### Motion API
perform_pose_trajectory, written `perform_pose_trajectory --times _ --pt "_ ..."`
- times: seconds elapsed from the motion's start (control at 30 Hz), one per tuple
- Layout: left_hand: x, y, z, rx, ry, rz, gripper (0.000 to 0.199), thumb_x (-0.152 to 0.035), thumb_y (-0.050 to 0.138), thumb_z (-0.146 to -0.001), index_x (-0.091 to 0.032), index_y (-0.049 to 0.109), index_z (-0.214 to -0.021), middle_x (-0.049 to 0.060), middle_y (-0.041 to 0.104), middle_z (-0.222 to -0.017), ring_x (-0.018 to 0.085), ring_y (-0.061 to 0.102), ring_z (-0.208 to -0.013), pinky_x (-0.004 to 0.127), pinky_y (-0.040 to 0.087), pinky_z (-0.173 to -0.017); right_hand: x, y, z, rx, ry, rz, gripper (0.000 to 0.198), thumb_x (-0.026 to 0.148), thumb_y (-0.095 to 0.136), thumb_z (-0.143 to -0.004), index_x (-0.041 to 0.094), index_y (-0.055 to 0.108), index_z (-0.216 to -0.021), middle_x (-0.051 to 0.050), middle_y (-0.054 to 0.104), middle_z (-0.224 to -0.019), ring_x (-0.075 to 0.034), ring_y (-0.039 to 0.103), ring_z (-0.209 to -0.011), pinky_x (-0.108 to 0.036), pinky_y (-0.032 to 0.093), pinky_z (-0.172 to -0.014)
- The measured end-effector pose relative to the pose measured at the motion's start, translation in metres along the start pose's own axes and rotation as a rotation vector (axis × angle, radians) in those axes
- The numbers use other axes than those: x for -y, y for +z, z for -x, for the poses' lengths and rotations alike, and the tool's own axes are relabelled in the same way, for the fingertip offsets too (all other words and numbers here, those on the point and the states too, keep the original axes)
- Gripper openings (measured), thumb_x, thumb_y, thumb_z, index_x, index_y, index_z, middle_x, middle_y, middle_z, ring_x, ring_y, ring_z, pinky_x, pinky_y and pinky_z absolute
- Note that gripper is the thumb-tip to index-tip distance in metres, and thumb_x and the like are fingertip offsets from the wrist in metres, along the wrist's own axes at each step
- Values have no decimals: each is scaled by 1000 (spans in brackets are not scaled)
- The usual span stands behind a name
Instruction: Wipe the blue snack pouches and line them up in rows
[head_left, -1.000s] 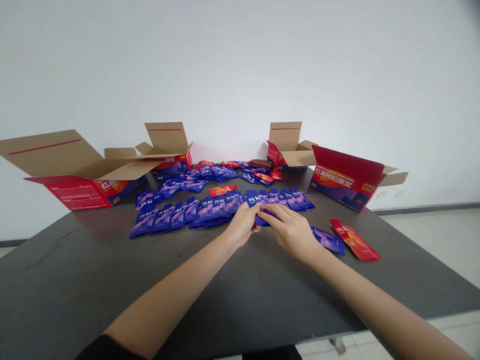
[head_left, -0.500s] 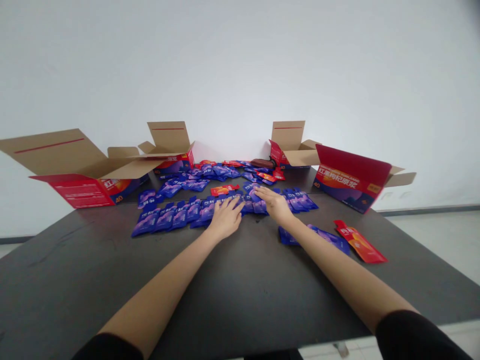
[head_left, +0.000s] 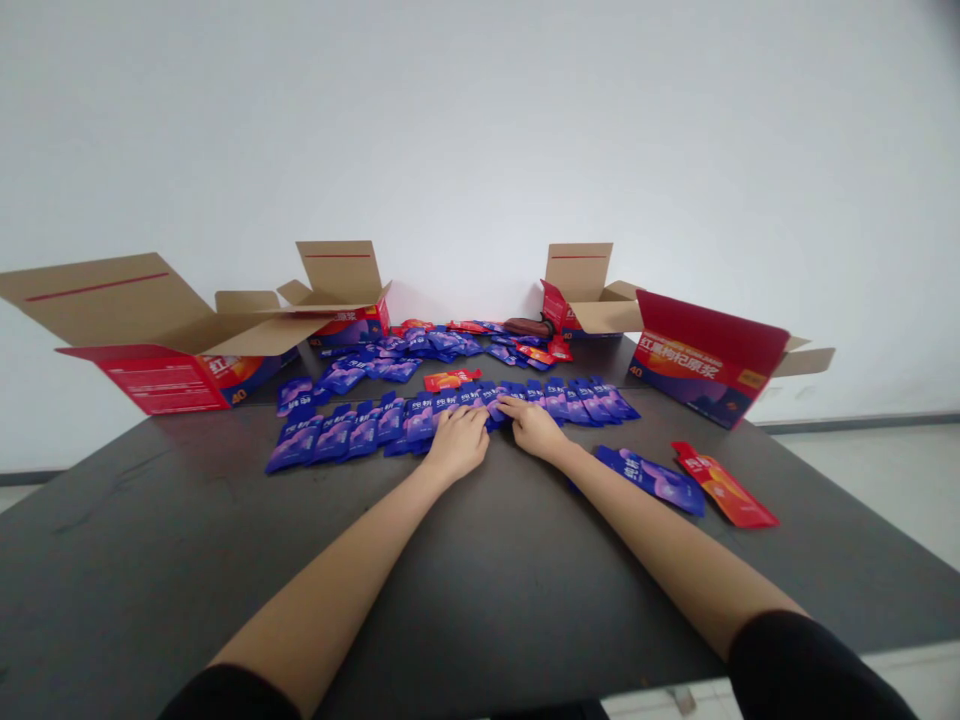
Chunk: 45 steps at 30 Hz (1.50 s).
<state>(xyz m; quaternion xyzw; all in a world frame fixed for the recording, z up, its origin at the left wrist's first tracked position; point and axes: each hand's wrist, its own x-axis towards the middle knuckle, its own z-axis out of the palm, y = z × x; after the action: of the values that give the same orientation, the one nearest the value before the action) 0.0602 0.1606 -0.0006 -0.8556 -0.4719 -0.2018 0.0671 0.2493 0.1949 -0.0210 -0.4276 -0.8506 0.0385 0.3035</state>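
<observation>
Several blue-purple spouted pouches (head_left: 362, 428) lie overlapping in a long row across the dark table. My left hand (head_left: 459, 443) rests at the near edge of the row's middle, fingers laid over the pouches' lower ends. Just to its right, my right hand (head_left: 536, 430) touches the row with its fingers reaching left; its thumb is hidden. Between the two hands the pouches lie flat in line. Behind my right forearm is a loose blue pouch (head_left: 660, 482), partly covered by the arm. Beside that lies a red-orange pouch (head_left: 726, 487).
Behind the row are a red pouch (head_left: 452, 379) and a heap of blue and red pouches (head_left: 442, 343). Open cartons stand around: near left (head_left: 142, 380), back left (head_left: 349, 328), back right (head_left: 559, 305), right (head_left: 686, 360). A dark brown object (head_left: 527, 327) lies at the back.
My right hand has drawn back and down from a pouch that stuck up above the row; the row's middle now looks even. My left hand's fingers have come closer together.
</observation>
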Motion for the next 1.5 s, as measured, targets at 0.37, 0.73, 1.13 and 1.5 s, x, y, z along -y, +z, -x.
perform_pose_trajectory --times 0.37,0.73,1.13,1.5 --pt "-22 -1 -1 -69 47 2 50 -24 42 -90 -22 38 -140 11 41 -144 31 38 -126 49 29 -101 10 -13 -1 -20 53 16 45 2 45 -66 14 68 -103 -12 58 -118 -24 51 -114 -43 38 -99" --pt "-43 -19 3 -16 251 165 23 -13 45 -83 -19 65 -91 10 58 -109 26 48 -104 41 39 -89 10 -139 147 19 410 442 33 30 59 -78 21 65 -109 -11 60 -103 -26 61 -89 -39 47 -82" --pt "-95 -32 14 59 214 622 51 -29 60 -81 -20 46 -130 11 53 -121 23 54 -107 37 43 -94 14 -142 190 89 282 251 47 7 41 -81 21 63 -120 -9 70 -100 -23 65 -92 -37 52 -82" --pt "-91 -58 -9 68 157 729 28 -36 52 -88 -19 66 -70 0 64 -68 19 62 -71 24 45 -64 74 -162 115 -165 319 -288 24 31 63 -80 20 64 -102 -5 72 -93 -21 68 -80 -33 55 -72"
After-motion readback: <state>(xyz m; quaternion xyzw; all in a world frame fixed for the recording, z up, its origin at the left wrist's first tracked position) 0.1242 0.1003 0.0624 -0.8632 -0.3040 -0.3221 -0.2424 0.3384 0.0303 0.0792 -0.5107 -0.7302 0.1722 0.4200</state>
